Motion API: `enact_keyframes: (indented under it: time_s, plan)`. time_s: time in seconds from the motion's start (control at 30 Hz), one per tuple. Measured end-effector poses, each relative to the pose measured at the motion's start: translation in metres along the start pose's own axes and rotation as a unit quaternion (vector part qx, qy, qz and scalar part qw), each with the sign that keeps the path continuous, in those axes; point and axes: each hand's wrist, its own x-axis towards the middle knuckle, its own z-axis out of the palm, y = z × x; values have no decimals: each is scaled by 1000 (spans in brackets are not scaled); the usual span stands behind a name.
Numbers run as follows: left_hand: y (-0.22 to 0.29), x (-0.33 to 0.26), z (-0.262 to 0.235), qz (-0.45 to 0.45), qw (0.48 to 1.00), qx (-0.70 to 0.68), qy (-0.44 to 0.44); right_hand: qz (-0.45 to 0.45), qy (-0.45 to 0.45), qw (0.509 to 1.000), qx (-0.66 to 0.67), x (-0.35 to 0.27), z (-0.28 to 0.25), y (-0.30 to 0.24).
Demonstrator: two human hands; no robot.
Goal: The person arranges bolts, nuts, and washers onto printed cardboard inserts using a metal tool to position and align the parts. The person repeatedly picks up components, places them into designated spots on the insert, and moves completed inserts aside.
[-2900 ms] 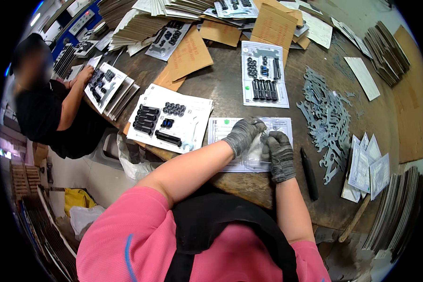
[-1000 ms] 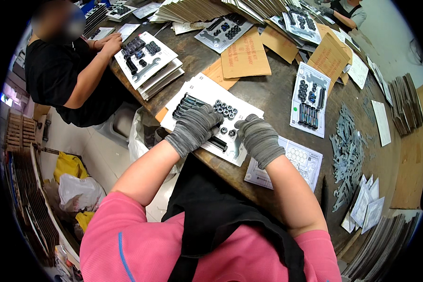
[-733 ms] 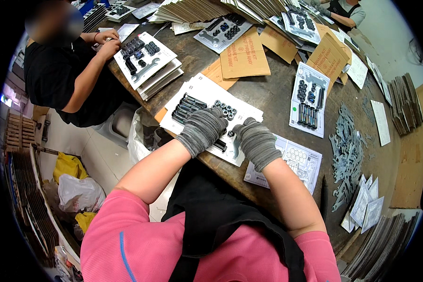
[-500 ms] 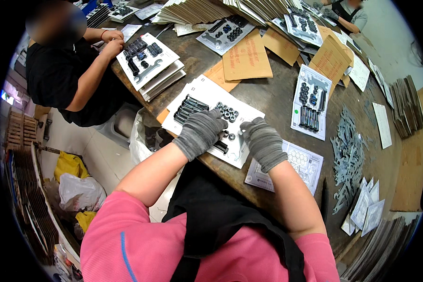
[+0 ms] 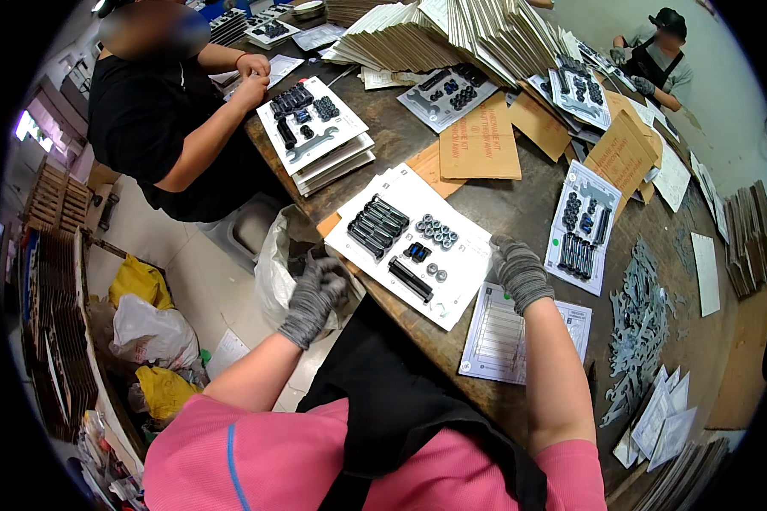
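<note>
My left hand (image 5: pixel 317 300), in a grey knit glove, is open beside the table's near edge, over a white sack (image 5: pixel 274 272). My gloved right hand (image 5: pixel 521 271) has its fingers curled at the right corner of a white card (image 5: pixel 464 281); what they hold, if anything, is hidden. On this card lie a row of dark bolts (image 5: pixel 377 226), a cluster of nuts (image 5: pixel 436 231), small black and blue parts (image 5: pixel 418 252), two long dark bolts (image 5: pixel 411 280) and two loose nuts (image 5: pixel 436 272). A printed card (image 5: pixel 493 336) lies under my right forearm.
A heap of grey wrenches (image 5: pixel 635 328) lies at the right. Packed hardware cards (image 5: pixel 581 226) and a card stack (image 5: pixel 332 152) stand nearby. Brown cardboard (image 5: pixel 481 140) and stacked sheets (image 5: pixel 400 38) lie farther back. Two people work across the table, one at left (image 5: pixel 158 119), one at far right (image 5: pixel 665 64).
My left hand has moved off the card, down and left, and opened. My right hand has shifted to the card's right corner. The small black and blue parts are now uncovered.
</note>
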Motion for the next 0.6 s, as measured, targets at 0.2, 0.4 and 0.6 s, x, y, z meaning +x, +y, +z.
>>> enact_keyframes:
  time_s: [0.2,0.4,0.6]
  plan:
    - [-27,28,-6,220,965,136,43,-48,24,998,-44,-12,4,4]
    - [-2,84,-30,133,917,373,39,159,-138,954,211,-20,12,3]
    - [15,66,-22,105,939,327,19,137,-133,875,445,-74,8,-21]
